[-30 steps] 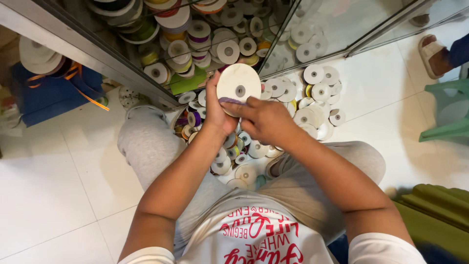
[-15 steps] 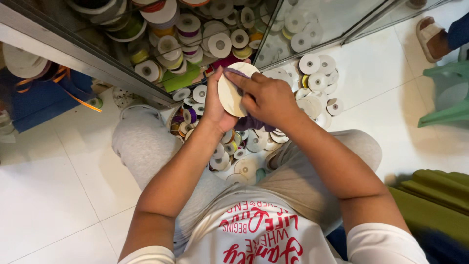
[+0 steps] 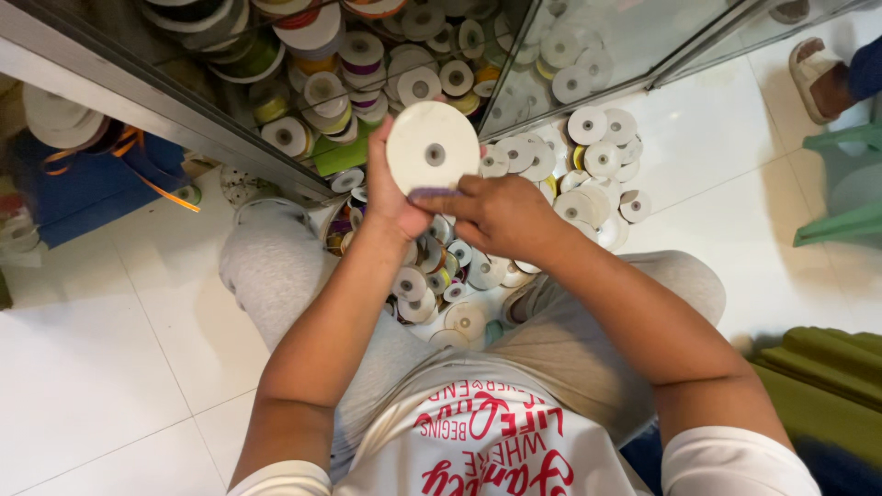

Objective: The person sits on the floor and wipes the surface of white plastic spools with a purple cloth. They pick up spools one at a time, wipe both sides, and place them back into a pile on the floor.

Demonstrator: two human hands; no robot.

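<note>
— Far left?
— A blue box [image 3: 87, 188] with orange ribbon, under the glass cabinet [image 3: 165, 115] stacked with spools.
— The hands?
— Left hand [image 3: 390, 197] grips the large white ribbon spool [image 3: 432, 147] from behind, flat face up, above the lap. Right hand [image 3: 501, 216] pinches a purple ribbon end [image 3: 430, 194] at the spool's lower rim.
— Further right?
— White spools [image 3: 597, 152] scattered on floor tiles — a green chair [image 3: 841, 188] beyond.
</note>
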